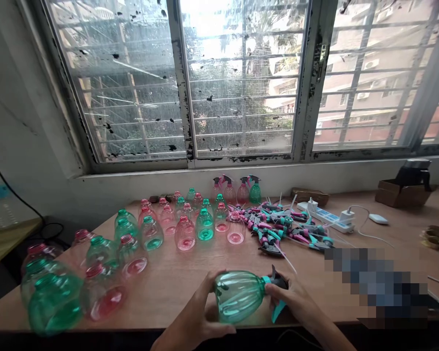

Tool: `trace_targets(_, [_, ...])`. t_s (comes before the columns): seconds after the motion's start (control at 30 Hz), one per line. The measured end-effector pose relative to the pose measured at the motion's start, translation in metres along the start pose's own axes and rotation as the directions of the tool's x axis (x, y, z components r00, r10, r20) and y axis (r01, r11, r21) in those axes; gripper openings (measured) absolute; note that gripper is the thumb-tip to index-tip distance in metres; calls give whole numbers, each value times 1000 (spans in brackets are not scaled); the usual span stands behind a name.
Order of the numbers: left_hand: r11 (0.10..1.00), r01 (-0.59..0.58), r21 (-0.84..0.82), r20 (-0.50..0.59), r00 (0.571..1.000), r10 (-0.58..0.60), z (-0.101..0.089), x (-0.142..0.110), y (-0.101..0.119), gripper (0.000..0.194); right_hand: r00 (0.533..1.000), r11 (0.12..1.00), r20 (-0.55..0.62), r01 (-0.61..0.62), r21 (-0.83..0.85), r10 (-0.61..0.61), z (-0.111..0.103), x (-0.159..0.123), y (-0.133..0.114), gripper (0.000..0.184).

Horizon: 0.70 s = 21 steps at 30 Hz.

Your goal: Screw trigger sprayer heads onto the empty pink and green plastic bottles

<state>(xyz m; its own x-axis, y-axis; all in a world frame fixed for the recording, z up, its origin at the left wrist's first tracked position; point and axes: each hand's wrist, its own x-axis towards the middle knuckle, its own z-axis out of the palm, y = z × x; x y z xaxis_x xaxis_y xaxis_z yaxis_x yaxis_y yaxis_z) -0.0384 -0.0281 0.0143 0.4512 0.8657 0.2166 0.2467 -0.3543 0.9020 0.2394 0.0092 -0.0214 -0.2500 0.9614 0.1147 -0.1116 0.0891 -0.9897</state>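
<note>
A clear green spray bottle (238, 296) lies on its side in the air above the table's front edge, its neck pointing right. My left hand (205, 312) is wrapped round its base end. At the neck, my right hand (290, 297) grips the black and teal spray head (277, 280), whose teal trigger hangs below the fingers. The head sits at the bottle's mouth; how tightly it is screwed on I cannot tell. Beyond my hands lies a heap of pink, teal and black spray heads (278, 224) with thin tubes.
Headless green and pink bottles, such as a pink one (185, 234), cover the table's left and middle. Several assembled spray bottles (255, 190) stand by the wall. Rightward are a power strip (327, 216), a cardboard box (400, 192), tape rolls (437, 239) and a pixelated patch (380, 280).
</note>
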Motion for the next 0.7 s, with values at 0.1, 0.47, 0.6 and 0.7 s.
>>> trace_targets(0.1, [950, -128, 284, -87, 984, 159, 2, -1, 8, 98, 998, 994, -19, -62, 89, 64, -3, 4, 1, 45])
trace_targets(0.47, [958, -136, 252, -255, 946, 201, -8, 3, 5, 93, 996, 993, 81, 45, -112, -36, -14, 14, -83, 38])
trace_targets(0.6, [999, -44, 29, -246, 968, 50, -27, 12, -13, 75, 877, 813, -164, 329, -481, -452, -55, 38, -162, 39])
trace_targets(0.7, [996, 74, -55, -161, 983, -82, -39, 18, -37, 67, 500, 554, -374, 280, -784, -782, -93, 84, -223, 50])
